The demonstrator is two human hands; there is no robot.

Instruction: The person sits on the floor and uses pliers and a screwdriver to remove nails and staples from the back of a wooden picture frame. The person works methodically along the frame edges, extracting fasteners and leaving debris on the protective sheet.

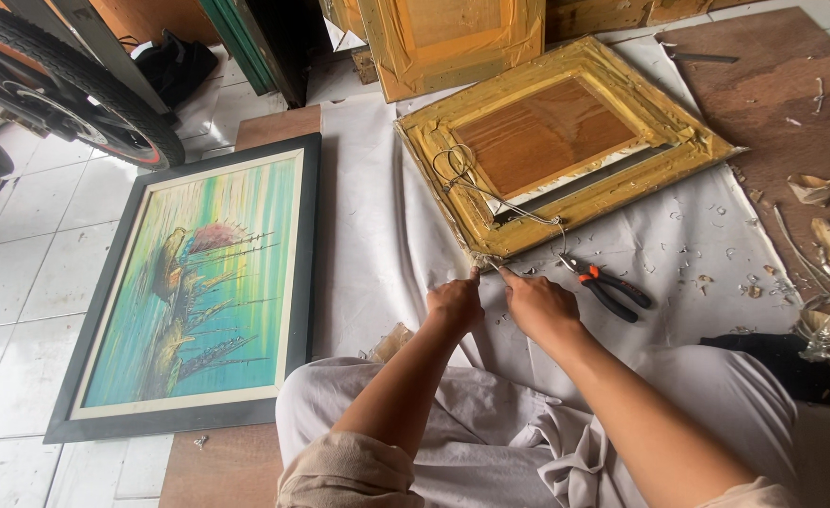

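Observation:
A picture frame wrapped in yellow-brown tape point(580, 71) lies face down on a white cloth point(377, 207), its wooden back panel showing. My left hand point(454, 303) and my right hand point(537, 303) meet at the frame's near corner, fingertips pinching at the frayed tape there. A thin wire point(476, 188) trails across the frame's back. Red-handled pliers point(608, 287) lie on the cloth just right of my right hand.
A framed painting in teal and yellow point(189, 282) lies at the left on the floor. A bicycle tyre point(76, 85) stands at the top left. Tape scraps point(829, 235) litter the brown board at the right. Another taped frame point(453, 42) leans at the back.

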